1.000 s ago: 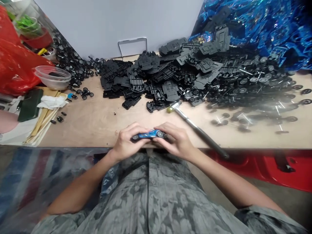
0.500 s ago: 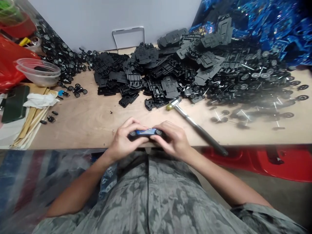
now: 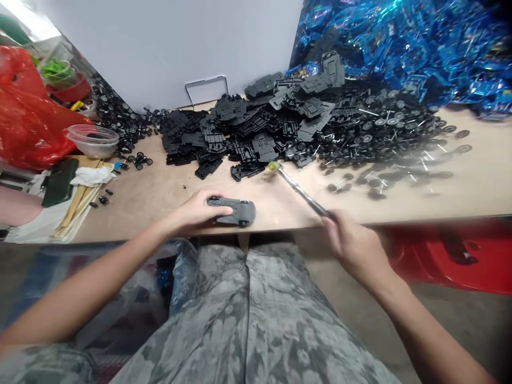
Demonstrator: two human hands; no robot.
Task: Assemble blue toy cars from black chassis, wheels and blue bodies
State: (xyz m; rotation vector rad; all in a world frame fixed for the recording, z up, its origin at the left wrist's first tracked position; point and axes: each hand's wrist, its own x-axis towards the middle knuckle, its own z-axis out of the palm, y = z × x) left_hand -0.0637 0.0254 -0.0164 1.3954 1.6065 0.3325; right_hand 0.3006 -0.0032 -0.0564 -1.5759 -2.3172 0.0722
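Observation:
My left hand (image 3: 202, 207) grips a toy car (image 3: 235, 211) by one end, close to the table's front edge. The car lies upside down, its dark grey underside and black wheels facing up. To the right, my right hand (image 3: 352, 240) is wrapped round the handle of a hammer (image 3: 300, 191). The hammer's yellowish head (image 3: 274, 167) points away from me, near the pile of black car bases (image 3: 256, 144). Between the hammer head and the car there is a gap.
Wheels on metal axles (image 3: 380, 125) heap up at the right, with blue shiny car bodies (image 3: 400, 58) behind. At the left are a clear plastic bowl (image 3: 94, 141), a red bag (image 3: 32, 117), a dark green phone (image 3: 60, 182) and white tissue (image 3: 92, 175). A red stool (image 3: 432, 266) stands below the table.
The toy car has been turned over, from its blue side showing to its underside up. My right hand has let go of it and taken hold of the hammer. The view has shifted.

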